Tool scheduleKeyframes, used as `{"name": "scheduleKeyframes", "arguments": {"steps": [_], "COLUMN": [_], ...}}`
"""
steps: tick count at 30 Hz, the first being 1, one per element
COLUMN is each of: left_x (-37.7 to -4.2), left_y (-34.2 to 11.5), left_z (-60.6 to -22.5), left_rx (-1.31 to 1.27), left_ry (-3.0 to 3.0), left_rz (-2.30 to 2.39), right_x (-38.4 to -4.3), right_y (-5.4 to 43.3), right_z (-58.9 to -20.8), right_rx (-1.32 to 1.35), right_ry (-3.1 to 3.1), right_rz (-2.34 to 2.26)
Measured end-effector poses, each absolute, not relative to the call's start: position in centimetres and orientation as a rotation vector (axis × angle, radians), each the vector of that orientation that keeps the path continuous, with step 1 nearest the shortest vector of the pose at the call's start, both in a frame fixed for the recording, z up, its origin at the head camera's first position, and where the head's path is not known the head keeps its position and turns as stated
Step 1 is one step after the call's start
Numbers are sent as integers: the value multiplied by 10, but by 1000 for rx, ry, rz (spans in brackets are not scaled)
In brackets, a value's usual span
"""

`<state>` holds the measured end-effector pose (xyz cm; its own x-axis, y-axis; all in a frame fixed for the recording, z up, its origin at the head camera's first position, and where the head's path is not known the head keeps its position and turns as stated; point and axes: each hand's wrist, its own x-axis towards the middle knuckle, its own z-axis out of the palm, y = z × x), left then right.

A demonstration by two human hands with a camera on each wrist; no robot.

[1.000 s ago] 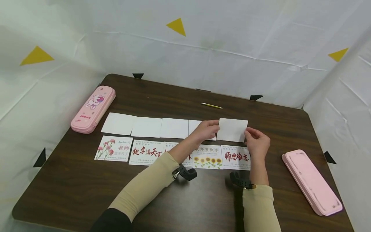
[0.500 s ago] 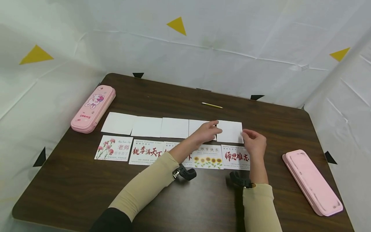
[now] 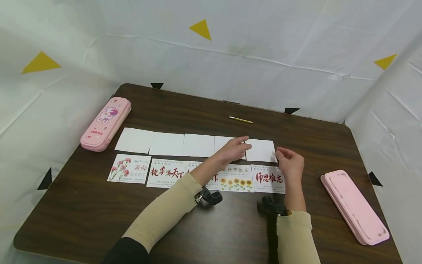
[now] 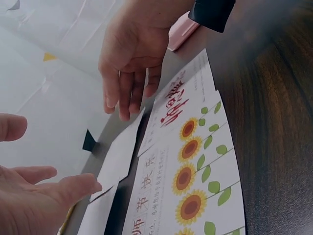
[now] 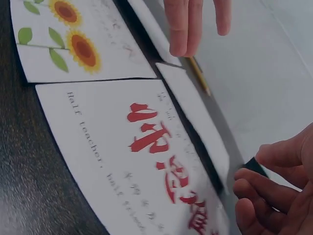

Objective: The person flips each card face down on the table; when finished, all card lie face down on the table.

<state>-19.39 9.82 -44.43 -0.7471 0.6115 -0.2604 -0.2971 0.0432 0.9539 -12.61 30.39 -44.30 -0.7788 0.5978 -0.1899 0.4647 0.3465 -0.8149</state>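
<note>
Two rows of cards lie on the dark table. The blank white card [image 3: 260,151] at the right end of the back row lies between my two hands. My left hand [image 3: 233,150] reaches over the neighbouring blank card [image 3: 221,142], loose fingertips right at the end card's left edge. At that card's right edge is my right hand [image 3: 291,162], its fingers relaxed. Thumb and forefinger stand apart with nothing between them in the right wrist view. In front lie a sunflower card [image 3: 236,179] and a card with red characters [image 3: 267,179]; my left forearm partly hides another printed card.
More blank cards [image 3: 166,144] continue leftward, above a carnation card [image 3: 129,168] and a red-lettered card [image 3: 165,174]. A pencil [image 3: 241,120] lies behind. Pink pencil cases stand at the left [image 3: 106,124] and right [image 3: 355,208]. White sheeting [image 3: 263,55] surrounds the table.
The end blank card has shifted left and slightly toward me, coming up against its neighbour in the row. My right hand moved left with it, then slightly back; my left hand stayed nearly still.
</note>
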Motion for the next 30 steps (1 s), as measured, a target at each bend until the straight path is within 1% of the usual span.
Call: {"name": "scheduleKeyframes", "arguments": {"steps": [6,12,17,24,30], "left_x": [-182,-158,-142,-136,-135], "left_y": [90,79,79,88,91], "left_z": [-436,-429,-430,-437,-441], "left_rx": [297,275,263,247,251], "left_ry": [1565,1442,1351,1337,1338], "left_rz": [1788,1725,1727,1732,1731], "right_x": [-102,-68,-49,-46,-48], "right_y": [309,312,311,304,302], "right_z": [-430,-430,-433,-439,-445], "right_rx": [-934,-1029,-1097,-1048,-1094], "right_ry": [-2443,-2595,-2635,-2753,-2774], "right_rz": [1349,1257,1280,1151,1048]}}
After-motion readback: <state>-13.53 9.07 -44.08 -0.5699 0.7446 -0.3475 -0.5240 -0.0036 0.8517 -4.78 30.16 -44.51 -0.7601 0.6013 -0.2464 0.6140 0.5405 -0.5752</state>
